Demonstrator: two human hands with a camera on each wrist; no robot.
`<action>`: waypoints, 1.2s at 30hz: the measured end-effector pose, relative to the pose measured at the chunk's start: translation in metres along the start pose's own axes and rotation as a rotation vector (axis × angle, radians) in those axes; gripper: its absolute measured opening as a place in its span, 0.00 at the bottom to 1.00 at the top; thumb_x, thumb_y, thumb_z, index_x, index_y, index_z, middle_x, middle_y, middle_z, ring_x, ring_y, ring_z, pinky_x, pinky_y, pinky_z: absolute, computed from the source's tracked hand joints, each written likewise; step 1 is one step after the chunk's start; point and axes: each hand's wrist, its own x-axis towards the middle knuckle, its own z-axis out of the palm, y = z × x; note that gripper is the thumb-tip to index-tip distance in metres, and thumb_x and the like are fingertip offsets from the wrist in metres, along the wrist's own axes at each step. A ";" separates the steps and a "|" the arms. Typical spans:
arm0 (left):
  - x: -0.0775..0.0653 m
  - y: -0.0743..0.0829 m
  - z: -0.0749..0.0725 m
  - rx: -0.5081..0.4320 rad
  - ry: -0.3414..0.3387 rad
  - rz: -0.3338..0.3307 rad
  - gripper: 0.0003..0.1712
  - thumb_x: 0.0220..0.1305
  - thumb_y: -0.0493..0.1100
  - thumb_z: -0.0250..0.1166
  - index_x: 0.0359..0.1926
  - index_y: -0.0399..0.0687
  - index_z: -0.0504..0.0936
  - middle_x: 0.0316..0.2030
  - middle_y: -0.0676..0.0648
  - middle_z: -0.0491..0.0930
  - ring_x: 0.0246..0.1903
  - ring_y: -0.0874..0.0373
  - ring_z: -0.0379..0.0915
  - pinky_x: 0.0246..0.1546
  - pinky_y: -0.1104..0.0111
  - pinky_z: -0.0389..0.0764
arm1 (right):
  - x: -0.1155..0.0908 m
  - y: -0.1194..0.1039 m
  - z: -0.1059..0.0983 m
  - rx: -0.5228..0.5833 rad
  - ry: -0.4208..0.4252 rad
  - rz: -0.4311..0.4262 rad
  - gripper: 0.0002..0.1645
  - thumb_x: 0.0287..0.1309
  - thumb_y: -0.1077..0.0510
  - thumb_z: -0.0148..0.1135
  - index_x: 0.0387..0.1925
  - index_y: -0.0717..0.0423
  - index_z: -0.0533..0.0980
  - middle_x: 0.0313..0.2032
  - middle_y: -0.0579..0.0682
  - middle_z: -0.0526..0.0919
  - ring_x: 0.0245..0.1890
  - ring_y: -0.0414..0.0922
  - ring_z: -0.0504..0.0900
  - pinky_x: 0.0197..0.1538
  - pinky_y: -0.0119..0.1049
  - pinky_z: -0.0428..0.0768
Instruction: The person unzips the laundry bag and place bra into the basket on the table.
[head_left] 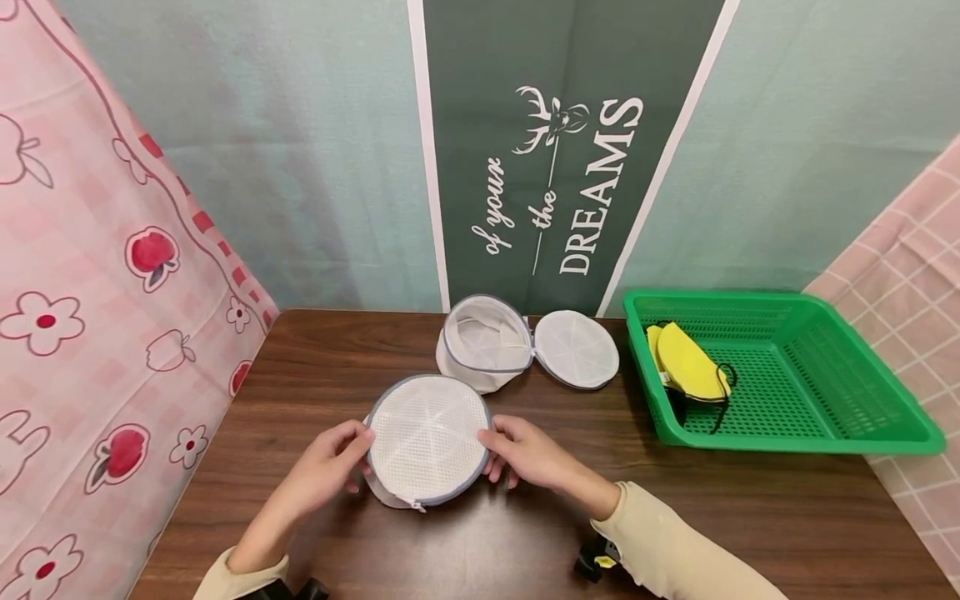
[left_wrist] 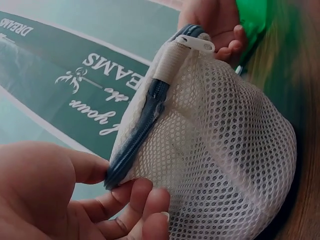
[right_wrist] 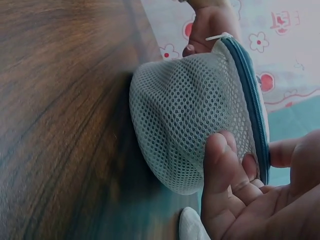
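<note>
A round white mesh laundry bag (head_left: 429, 437) with a blue-grey zip round its top lies near the middle of the table, its lid over the top. My left hand (head_left: 324, 465) pinches the zipped rim at the left, thumb above and fingers below. On the opposite side, my right hand (head_left: 528, 454) holds the rim between thumb and fingers. In the left wrist view, a white zip pull (left_wrist: 196, 43) hangs at one end of the zip. The netted side (right_wrist: 175, 115) of the bag bulges below the rim in the right wrist view.
Behind stands a second mesh laundry bag (head_left: 480, 381), unzipped, its round lid (head_left: 576, 350) folded out to the right. At the right is a green plastic basket (head_left: 795, 444) holding a yellow item (head_left: 692, 365) with a black cord. Printed curtains surround the wooden table (head_left: 300, 358).
</note>
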 end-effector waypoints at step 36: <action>0.020 0.025 0.067 -0.006 -0.318 0.190 0.16 0.78 0.41 0.54 0.33 0.35 0.77 0.28 0.47 0.79 0.26 0.56 0.76 0.21 0.67 0.78 | -0.046 0.003 -0.069 -0.108 0.252 -0.022 0.18 0.77 0.54 0.51 0.31 0.61 0.72 0.19 0.48 0.70 0.19 0.43 0.71 0.26 0.33 0.70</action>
